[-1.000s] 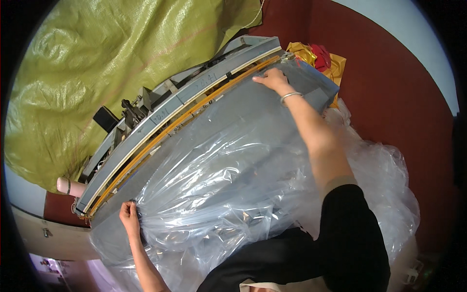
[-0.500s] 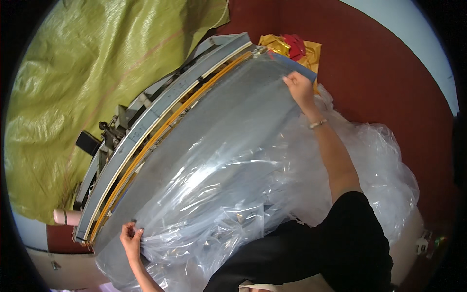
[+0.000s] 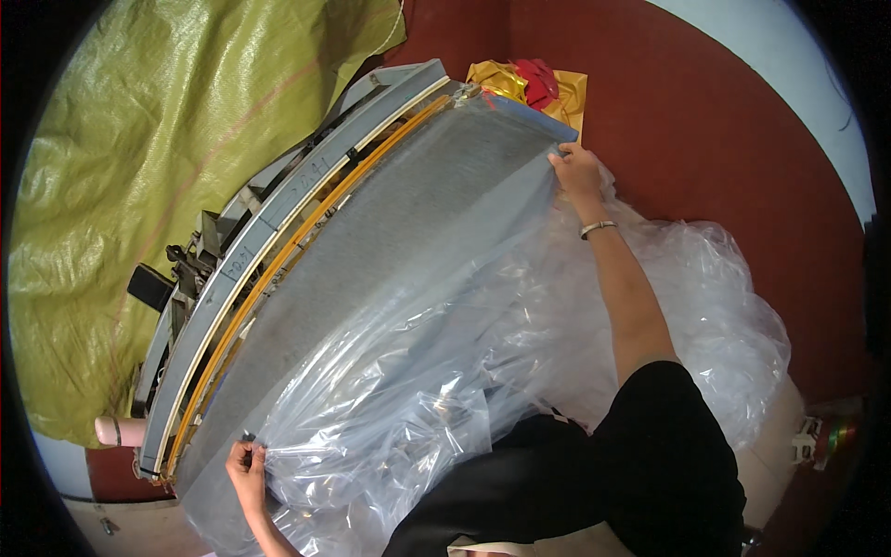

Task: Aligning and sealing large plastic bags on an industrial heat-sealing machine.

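"Please, where is the clear plastic film [image 3: 445, 371]?"

"It lies in shiny folds over the near part of the grey table [image 3: 371, 223] – and more of it is heaped toward the right, beyond the black sleeve [image 3: 664, 422]."

"And how are the hands?"

"The left hand [image 3: 246, 475] has its fingertips closed upon the film, near the left end of the table. The right hand [image 3: 577, 176], with a bracelet [image 3: 598, 227] at its wrist, pinches the film's edge near the far right corner."

"What do you see behind?"

"An orange strip [image 3: 306, 234] along the table – then a grey metal frame [image 3: 269, 223] and a yellow-green tarp [image 3: 167, 139]."
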The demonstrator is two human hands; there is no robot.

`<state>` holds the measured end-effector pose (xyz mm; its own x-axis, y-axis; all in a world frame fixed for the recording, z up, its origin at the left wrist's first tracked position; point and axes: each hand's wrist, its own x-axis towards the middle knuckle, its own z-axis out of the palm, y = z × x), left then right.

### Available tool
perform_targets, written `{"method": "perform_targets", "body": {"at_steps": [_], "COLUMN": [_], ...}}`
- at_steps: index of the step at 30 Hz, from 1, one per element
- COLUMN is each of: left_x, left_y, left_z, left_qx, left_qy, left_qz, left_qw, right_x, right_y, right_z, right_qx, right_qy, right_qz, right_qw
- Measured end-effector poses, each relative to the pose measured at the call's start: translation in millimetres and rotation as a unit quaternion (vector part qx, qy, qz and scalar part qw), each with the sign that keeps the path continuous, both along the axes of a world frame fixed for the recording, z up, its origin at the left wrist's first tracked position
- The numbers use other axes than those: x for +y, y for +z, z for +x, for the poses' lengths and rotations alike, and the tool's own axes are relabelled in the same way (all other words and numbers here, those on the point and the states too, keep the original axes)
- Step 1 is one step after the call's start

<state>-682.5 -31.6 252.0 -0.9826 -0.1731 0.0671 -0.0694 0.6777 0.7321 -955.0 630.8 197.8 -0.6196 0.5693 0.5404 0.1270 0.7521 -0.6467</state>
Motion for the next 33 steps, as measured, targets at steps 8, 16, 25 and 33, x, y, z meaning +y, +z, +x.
{"method": "perform_targets", "body": {"at_steps": [8, 16, 25, 33], "left_x": [22.2, 37.2, -37.7, -177.1], "left_y": [17.2, 62.1, 61.8, 120.1], "left_z": [5.2, 41.7, 221.2, 327.2], "left_qx": [-0.005, 0.009, -0.081, 0.014], "left_qy": [0.01, 0.019, 0.261, 0.551], "left_qz": [0.111, 0.238, -0.282, -0.445], "left_qw": [0.994, 0.971, 0.92, 0.706], "right_x": [3.5, -20.8, 1.8, -36.9], "right_y": [-3.6, 27.5, -18.8, -9.8], "right_z": [-15.1, -51.4, -187.5, -177.6], "right_qx": [-0.049, -0.027, -0.158, -0.069], "right_qy": [0.004, 0.038, 0.071, 0.204], "right_qz": [0.04, 0.165, 0.448, 0.4], "right_qw": [0.998, 0.985, 0.877, 0.891]}}
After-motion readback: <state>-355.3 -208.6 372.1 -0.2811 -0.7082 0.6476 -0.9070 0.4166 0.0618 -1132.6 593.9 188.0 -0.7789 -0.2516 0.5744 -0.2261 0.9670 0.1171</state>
